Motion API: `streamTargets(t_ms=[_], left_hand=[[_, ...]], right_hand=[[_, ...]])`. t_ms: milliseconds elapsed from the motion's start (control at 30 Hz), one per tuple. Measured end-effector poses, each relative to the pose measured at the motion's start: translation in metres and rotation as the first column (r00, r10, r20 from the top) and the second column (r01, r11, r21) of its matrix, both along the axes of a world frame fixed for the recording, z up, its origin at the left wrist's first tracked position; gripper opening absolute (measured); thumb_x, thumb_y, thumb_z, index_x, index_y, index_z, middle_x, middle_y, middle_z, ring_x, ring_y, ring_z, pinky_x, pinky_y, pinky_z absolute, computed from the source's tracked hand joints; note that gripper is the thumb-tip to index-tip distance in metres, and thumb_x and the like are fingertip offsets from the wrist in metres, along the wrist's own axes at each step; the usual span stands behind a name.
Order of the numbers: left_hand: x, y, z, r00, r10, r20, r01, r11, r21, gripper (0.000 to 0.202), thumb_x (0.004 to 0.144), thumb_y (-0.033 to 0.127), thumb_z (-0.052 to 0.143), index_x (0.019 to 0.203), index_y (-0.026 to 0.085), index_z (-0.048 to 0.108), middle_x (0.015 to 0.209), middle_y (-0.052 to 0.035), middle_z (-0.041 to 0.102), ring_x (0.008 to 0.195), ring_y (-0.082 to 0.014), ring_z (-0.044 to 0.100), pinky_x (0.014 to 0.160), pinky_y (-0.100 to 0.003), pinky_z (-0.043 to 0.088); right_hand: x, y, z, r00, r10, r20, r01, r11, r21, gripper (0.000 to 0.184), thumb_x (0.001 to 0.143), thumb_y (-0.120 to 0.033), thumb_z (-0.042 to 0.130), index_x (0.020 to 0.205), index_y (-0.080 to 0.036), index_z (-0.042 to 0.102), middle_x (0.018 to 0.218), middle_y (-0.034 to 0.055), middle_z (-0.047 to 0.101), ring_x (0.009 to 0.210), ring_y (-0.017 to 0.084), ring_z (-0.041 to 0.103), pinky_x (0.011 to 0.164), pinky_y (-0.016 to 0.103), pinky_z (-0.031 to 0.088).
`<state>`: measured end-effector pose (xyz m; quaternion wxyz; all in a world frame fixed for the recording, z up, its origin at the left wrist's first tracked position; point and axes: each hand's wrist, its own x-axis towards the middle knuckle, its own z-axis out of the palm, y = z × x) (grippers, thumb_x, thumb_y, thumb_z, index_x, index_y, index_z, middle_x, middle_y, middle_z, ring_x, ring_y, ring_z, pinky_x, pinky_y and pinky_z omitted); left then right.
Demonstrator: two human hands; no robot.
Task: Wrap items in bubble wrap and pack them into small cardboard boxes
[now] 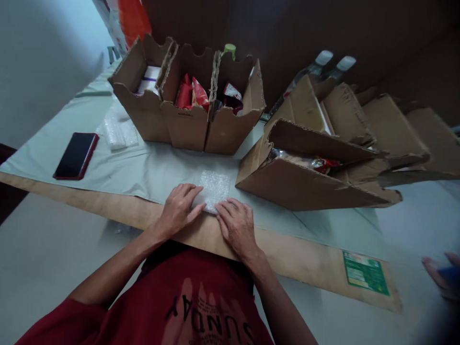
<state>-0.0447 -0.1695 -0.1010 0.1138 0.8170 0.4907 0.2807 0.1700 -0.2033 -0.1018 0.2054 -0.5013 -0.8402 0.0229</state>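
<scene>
A small flat piece of clear bubble wrap (216, 186) lies on the pale green cloth near the table's front edge. My left hand (180, 205) rests at its left side, with thumb and index finger apart and their tips on the wrap. At the lower right corner, the fingers of my right hand (237, 221) are bent close together over the edge of the wrap, with the thumb just below. Whether anything lies inside the wrap, I cannot make out.
More bubble wrap (118, 128) and a phone (76, 155) lie to the left. Cardboard bins (189, 127) with packets stand behind; another bin (309, 184) tilts at the right, near plastic bottles (319, 62). A green label (365, 273) marks the table's front edge.
</scene>
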Motion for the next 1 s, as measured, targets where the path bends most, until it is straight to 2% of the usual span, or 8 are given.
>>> streamTargets(t_ms=[100,233,467,600,700,833,933,1000], left_hand=[[-0.005,-0.019,0.003,0.987,-0.163,0.015,0.161,0.983,0.089,0.034,0.095,0.021,0.06,0.129,0.016,0.061,0.125,-0.016,0.069,0.124,-0.0321,0.059,0.101,-0.05,0.05],[-0.007,-0.026,0.0,0.969,-0.243,0.053,0.245,0.969,-0.033,0.033,0.097,0.011,0.05,0.129,0.017,0.06,0.1,-0.0087,0.074,0.094,-0.0232,0.065,0.09,-0.042,0.051],[0.004,0.003,-0.008,1.0,0.018,-0.02,-0.02,0.994,-0.112,0.028,0.097,0.023,0.055,0.121,0.015,0.067,0.101,-0.0126,0.073,0.095,-0.0275,0.063,0.088,-0.045,0.051],[-0.002,-0.014,0.004,0.949,0.196,0.249,-0.147,0.968,-0.203,0.025,0.095,0.03,0.058,0.115,0.018,0.068,0.103,-0.0098,0.071,0.095,-0.0227,0.065,0.089,-0.039,0.053],[-0.006,-0.037,0.012,0.792,0.389,0.471,-0.12,0.855,-0.504,0.031,0.092,0.037,0.062,0.116,0.017,0.066,0.102,-0.0086,0.072,0.092,-0.0202,0.069,0.083,-0.034,0.056],[-0.001,-0.048,0.012,0.563,0.586,0.583,0.152,0.62,-0.77,0.072,0.077,0.047,0.079,0.136,0.014,0.056,0.118,-0.0116,0.074,0.108,-0.0245,0.07,0.092,-0.035,0.057],[0.004,-0.045,0.01,0.484,0.626,0.611,0.259,0.565,-0.783,0.087,0.074,0.049,0.084,0.146,0.016,0.049,0.11,-0.0075,0.075,0.102,-0.0214,0.071,0.092,-0.031,0.056],[0.008,-0.044,0.011,0.505,0.594,0.626,0.292,0.565,-0.772,0.081,0.077,0.048,0.083,0.145,0.018,0.052,0.101,-0.004,0.075,0.09,-0.0175,0.071,0.084,-0.026,0.055]], right_hand=[[0.004,0.0,0.005,0.996,0.033,-0.081,-0.041,0.994,-0.101,0.024,0.098,-0.015,0.056,0.116,-0.022,0.069,0.109,0.0059,0.078,0.114,0.027,0.062,0.098,0.044,0.04],[0.011,-0.009,0.016,0.987,0.047,-0.152,-0.081,0.972,-0.221,0.026,0.1,-0.019,0.052,0.118,-0.023,0.07,0.107,0.0072,0.077,0.104,0.025,0.065,0.093,0.043,0.045],[0.004,-0.003,0.009,0.997,0.065,0.028,-0.065,0.997,-0.031,0.032,0.094,-0.02,0.062,0.126,-0.021,0.067,0.132,0.0137,0.068,0.126,0.031,0.056,0.104,0.049,0.042],[0.0,0.016,-0.002,0.996,0.01,-0.084,-0.016,0.997,-0.075,0.029,0.098,-0.018,0.057,0.123,-0.022,0.071,0.116,0.0095,0.076,0.118,0.027,0.062,0.1,0.045,0.045],[-0.002,0.015,0.0,0.966,-0.088,-0.242,0.06,0.991,-0.119,0.028,0.1,-0.021,0.054,0.121,-0.022,0.072,0.111,0.0081,0.078,0.109,0.024,0.066,0.096,0.042,0.047],[-0.008,-0.007,0.017,0.918,-0.042,-0.394,-0.034,0.983,-0.183,0.023,0.099,-0.021,0.057,0.115,-0.023,0.073,0.106,0.0062,0.078,0.103,0.021,0.068,0.095,0.04,0.049],[-0.007,-0.022,0.027,0.878,-0.051,-0.475,-0.092,0.958,-0.272,0.021,0.096,-0.021,0.06,0.113,-0.024,0.073,0.111,0.0051,0.077,0.108,0.021,0.067,0.099,0.04,0.049],[-0.002,-0.027,0.03,0.84,-0.142,-0.524,-0.065,0.932,-0.357,0.03,0.093,-0.024,0.065,0.122,-0.024,0.07,0.131,0.0085,0.07,0.121,0.023,0.063,0.103,0.041,0.05]])
